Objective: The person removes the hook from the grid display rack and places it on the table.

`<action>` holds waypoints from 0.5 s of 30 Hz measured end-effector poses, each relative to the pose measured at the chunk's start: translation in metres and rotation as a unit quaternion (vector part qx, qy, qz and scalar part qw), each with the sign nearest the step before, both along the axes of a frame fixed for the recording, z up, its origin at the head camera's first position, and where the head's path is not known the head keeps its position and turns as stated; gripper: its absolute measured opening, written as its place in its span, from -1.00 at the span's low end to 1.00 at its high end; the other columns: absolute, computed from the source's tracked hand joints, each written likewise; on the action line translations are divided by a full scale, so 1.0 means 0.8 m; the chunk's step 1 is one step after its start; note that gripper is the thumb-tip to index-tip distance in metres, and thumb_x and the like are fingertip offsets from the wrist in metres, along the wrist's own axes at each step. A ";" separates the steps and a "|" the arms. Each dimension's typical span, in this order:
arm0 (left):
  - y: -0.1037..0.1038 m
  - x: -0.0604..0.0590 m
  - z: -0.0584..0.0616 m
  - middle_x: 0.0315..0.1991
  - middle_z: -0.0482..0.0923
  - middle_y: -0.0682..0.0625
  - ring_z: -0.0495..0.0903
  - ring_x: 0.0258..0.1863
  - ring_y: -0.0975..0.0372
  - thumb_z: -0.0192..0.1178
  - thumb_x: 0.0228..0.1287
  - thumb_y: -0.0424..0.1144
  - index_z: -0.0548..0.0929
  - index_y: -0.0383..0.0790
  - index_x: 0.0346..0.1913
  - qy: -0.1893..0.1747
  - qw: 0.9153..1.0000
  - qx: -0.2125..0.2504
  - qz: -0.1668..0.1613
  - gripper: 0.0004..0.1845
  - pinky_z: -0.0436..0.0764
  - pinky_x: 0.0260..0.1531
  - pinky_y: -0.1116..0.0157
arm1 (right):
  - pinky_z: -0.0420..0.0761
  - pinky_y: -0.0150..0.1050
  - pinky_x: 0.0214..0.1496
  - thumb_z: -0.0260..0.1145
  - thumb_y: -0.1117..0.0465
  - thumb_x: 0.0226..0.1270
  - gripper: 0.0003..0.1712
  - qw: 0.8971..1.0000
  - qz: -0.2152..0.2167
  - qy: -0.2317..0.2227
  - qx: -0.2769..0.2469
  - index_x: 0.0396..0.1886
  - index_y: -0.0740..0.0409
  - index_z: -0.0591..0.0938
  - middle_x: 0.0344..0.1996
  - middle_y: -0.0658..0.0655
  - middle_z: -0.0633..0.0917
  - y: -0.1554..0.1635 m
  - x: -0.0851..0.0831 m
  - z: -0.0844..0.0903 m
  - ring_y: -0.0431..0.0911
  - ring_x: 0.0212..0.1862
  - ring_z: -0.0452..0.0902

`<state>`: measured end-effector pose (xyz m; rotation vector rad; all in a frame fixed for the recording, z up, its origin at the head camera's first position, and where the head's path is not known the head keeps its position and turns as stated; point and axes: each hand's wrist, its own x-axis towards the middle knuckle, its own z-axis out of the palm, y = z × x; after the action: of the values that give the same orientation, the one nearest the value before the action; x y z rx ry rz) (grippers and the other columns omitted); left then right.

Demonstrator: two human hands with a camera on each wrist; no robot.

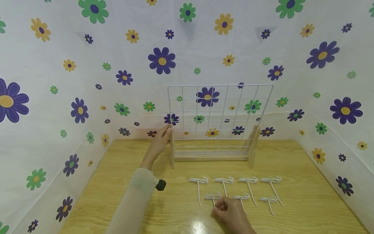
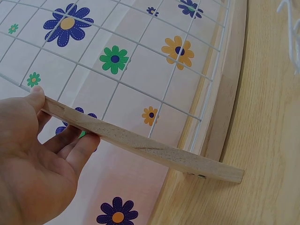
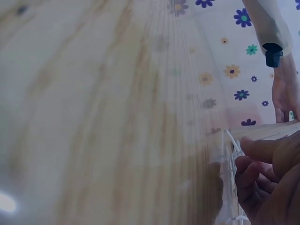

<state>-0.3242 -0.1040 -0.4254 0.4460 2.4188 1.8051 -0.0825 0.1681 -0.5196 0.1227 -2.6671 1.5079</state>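
A white wire grid panel (image 1: 220, 85) stands in a wooden base at the back of the table. At its left side my left hand (image 1: 159, 143) grips the top of the wooden upright (image 2: 154, 147), thumb on one side and fingers on the other. My right hand (image 1: 232, 214) is low at the front, pinching the stem of a white metal display hook (image 1: 212, 197) between thumb and fingertips. That hook is the leftmost of the front row, close over the tabletop. The lower end of its stem is hidden by the fingers.
Several more white hooks lie in two rows: a back row with one hook (image 1: 271, 179) at its right end, a front row ending in another hook (image 1: 268, 199). The wooden table (image 1: 117, 182) is enclosed by flowered sheeting (image 1: 111, 58).
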 end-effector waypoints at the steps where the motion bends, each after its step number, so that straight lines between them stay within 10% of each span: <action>1: 0.000 0.000 0.000 0.57 0.19 -0.24 0.28 0.49 -0.14 -0.17 0.73 0.00 0.12 -0.05 0.67 0.000 1.000 0.000 0.000 -0.41 0.46 0.40 0.02 | 0.66 -0.43 -0.38 0.63 0.32 0.09 -0.80 1.000 0.002 0.002 0.003 -0.40 0.21 0.71 -0.52 -0.08 0.69 0.000 0.000 0.000 -0.33 -0.45 0.54; 15: 0.000 -0.001 -0.001 0.54 0.25 -0.24 0.30 0.49 -0.13 -0.16 0.72 0.01 0.13 -0.04 0.66 0.000 1.000 -0.001 0.005 -0.40 0.48 0.39 0.03 | 0.65 -0.42 -0.37 0.62 0.32 0.10 -0.80 0.999 0.030 0.016 0.023 -0.38 0.20 0.71 -0.51 -0.09 0.70 0.003 0.002 -0.003 -0.34 -0.45 0.55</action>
<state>-0.3250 -0.1039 -0.4265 0.4353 2.4281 1.8058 -0.0809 0.1705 -0.5218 0.2288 -2.6965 1.4492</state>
